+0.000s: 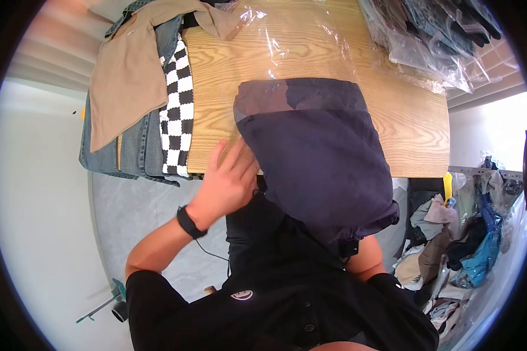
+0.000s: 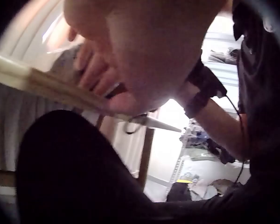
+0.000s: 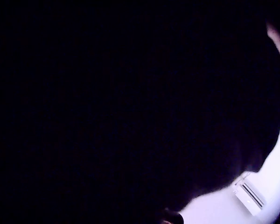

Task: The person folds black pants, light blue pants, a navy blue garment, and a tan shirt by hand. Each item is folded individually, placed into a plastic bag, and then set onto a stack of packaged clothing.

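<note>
A dark purple folded garment (image 1: 322, 158) lies partly on the table and hangs over its front edge. Its far end sits inside a clear plastic bag (image 1: 301, 44) that stretches away across the wood. My left hand (image 1: 225, 181), fingers extended, is at the garment's left edge, with fingertips right beside the cloth. In the left wrist view the back of that hand (image 2: 149, 51) shows large, close to the table edge. The garment hides my right hand; only the forearm (image 1: 366, 257) emerges below it. Dark cloth (image 3: 130, 102) fills most of the right wrist view.
On the wooden table (image 1: 416, 134), a beige top (image 1: 132, 76), jeans (image 1: 149, 146) and a checkered cloth (image 1: 178, 111) lie at left. Bagged clothes (image 1: 433, 35) are piled at the far right. More clothes (image 1: 451, 234) fill a rack below on the right.
</note>
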Available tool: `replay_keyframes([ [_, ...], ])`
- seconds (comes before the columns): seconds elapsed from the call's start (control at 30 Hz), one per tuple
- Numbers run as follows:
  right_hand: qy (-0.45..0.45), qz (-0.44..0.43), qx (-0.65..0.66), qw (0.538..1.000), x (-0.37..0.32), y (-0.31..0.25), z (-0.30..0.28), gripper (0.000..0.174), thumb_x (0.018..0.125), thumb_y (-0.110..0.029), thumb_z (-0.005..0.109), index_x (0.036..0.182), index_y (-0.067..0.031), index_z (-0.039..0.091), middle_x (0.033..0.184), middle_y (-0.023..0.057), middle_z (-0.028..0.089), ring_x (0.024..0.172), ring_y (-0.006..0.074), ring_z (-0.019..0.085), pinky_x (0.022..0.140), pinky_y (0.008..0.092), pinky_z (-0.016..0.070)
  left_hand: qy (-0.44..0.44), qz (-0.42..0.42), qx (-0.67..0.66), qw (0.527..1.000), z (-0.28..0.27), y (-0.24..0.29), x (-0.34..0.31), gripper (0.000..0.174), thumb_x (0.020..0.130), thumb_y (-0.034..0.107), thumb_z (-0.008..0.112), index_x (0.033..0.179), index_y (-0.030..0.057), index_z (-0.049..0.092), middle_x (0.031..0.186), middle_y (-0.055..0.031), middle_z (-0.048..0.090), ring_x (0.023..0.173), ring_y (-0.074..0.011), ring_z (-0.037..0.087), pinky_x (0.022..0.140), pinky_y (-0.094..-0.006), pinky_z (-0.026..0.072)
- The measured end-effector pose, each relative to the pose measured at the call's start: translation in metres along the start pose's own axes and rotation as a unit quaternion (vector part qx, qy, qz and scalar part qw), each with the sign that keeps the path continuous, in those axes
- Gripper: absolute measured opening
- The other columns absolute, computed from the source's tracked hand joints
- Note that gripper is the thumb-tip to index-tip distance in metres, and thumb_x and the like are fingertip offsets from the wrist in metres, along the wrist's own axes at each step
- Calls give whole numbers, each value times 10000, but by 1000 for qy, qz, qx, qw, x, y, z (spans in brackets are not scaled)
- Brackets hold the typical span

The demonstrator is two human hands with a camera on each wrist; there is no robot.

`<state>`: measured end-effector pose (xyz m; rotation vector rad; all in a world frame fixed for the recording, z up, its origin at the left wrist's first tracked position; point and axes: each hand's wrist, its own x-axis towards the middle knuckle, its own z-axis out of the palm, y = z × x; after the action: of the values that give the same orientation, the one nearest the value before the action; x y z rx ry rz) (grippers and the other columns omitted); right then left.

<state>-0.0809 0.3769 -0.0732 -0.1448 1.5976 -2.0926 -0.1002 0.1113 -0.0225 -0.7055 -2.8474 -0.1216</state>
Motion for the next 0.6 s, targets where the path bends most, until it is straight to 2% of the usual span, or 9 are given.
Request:
replay_keyframes([
  [0.03,0,1,-2,1000,0,0,0,612,828,-226,585,1372,-66,357,1398,97,403,1301,258,361,1083,374,268,-26,-35,27,999,0,9,-1,296,664,198,701,917,55,645,1075,-118,583,1169,-310,460,975,-482,321],
  [0.17,2,6,-9,1000,1,-1,3,619,823,-223,592,1373,-66,357,1398,98,404,1302,259,360,1083,374,268,-54,-92,54,993,10,37,-3,369,664,188,675,1005,54,635,1112,-123,574,1176,-324,453,976,-469,323],
  [0.23,7,7,-12,1000,0,-2,4,622,821,-222,596,1373,-67,356,1398,98,404,1303,260,360,1083,374,268,-40,17,52,998,19,32,3,360,690,199,618,996,8,633,1137,-132,586,1131,-331,495,979,-465,340],
  [0.27,9,7,-13,1000,-1,-2,3,624,819,-221,597,1374,-67,356,1398,98,405,1303,260,360,1083,374,267,-38,18,50,998,24,30,8,360,690,199,618,996,8,633,1137,-132,586,1131,-331,495,979,-465,340],
  [0.33,15,6,-15,1000,-2,-4,2,627,817,-220,601,1374,-67,355,1397,98,405,1303,261,359,1083,374,267,-10,45,-57,997,32,23,18,333,749,183,606,1032,8,619,1150,-147,582,1102,-329,509,969,-434,363],
  [0.37,17,5,-15,1000,-2,-4,3,629,816,-219,603,1374,-67,355,1397,98,405,1304,261,359,1083,374,267,-9,47,-57,997,29,22,28,333,749,183,606,1032,8,619,1150,-147,582,1102,-329,509,969,-434,363],
  [0.4,20,4,-15,1000,-1,-4,3,631,815,-219,604,1374,-67,355,1397,98,406,1304,261,359,1083,374,267,15,-4,-205,979,23,23,40,337,777,196,600,1060,13,607,1153,-151,582,1099,-331,511,963,-415,374],
  [0.43,22,5,-15,1000,-2,-4,4,633,813,-218,606,1374,-67,355,1397,98,406,1304,262,358,1083,374,267,39,-56,-348,935,20,23,47,341,805,209,594,1087,18,594,1156,-155,582,1096,-332,514,958,-397,385],
  [0.6,30,-10,-24,999,6,-10,2,642,808,-214,615,1375,-68,354,1397,98,407,1306,263,357,1082,374,266,39,-45,-341,938,41,9,52,393,827,252,584,1150,29,557,1200,-153,559,1114,-338,506,955,-393,393],
])
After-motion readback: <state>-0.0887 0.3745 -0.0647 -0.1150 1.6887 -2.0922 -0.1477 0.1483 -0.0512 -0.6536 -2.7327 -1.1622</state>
